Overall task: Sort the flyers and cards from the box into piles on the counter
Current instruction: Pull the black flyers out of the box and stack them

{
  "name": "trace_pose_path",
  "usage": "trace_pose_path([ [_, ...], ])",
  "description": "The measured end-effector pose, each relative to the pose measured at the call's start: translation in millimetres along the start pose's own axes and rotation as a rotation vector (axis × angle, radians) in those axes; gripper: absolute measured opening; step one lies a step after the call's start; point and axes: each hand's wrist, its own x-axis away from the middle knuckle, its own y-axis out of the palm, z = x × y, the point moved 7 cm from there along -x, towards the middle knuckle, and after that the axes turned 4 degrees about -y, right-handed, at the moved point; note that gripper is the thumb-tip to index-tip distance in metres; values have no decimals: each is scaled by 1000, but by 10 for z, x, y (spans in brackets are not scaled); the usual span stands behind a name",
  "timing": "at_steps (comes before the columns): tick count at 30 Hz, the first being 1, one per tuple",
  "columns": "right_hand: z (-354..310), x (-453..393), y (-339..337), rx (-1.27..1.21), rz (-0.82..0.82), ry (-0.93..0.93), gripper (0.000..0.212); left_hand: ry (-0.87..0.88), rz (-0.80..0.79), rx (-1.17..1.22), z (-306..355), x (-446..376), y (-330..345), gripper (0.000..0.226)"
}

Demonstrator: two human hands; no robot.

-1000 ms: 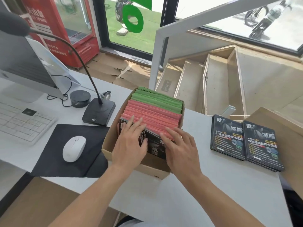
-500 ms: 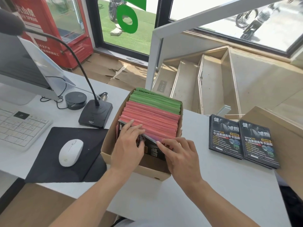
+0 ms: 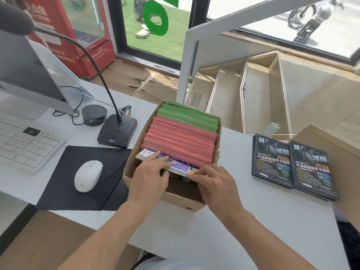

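Note:
An open cardboard box (image 3: 181, 200) stands on the white counter (image 3: 243, 230). It holds upright pink cards (image 3: 181, 139) and green cards (image 3: 191, 116) behind them. At the box's near end a bundle of colourful flyers (image 3: 180, 168) is tipped back, with dark flyers beneath it. My left hand (image 3: 150, 178) grips the bundle's left part, fingers over its top. My right hand (image 3: 212, 182) pinches its right corner. Two piles of black flyers (image 3: 292, 164) lie side by side on the counter to the right.
Left of the box lie a black mouse pad (image 3: 64, 182) with a white mouse (image 3: 88, 178), a gooseneck microphone base (image 3: 116, 131), a white keyboard (image 3: 23, 145) and a monitor (image 3: 23, 75). A brown carton (image 3: 348, 172) stands at the right edge. Stairs drop behind the counter.
Both hands have drawn the front bundle up and back out of the stack, so its colourful face now shows. Before, the fingers were only parting the dark flyers.

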Motion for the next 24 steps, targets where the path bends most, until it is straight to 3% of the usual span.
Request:
trace_pose_path([
  [7,22,-56,-82,14,14,130,30,51,46,-51,167,-40,-140,22],
  [9,2,-140,-140,0,-4,157,25,1,-35,-145,271,-105,-225,16],
  [12,-90,-276,-381,-66,30,124,22,-139,-240,-305,442,-224,-403,29],
  [14,-126,-342,-618,-191,79,120,27,-84,-282,-448,668,-296,-604,36],
  [18,-19,-407,-1125,-533,65,250,46,194,-221,-700,1315,-348,-921,50],
  [20,129,-383,-1326,-713,52,321,50,274,-301,-568,1580,-323,-866,48],
  [24,499,-191,-1633,-929,126,417,49,270,-660,189,1864,-222,-266,34],
])
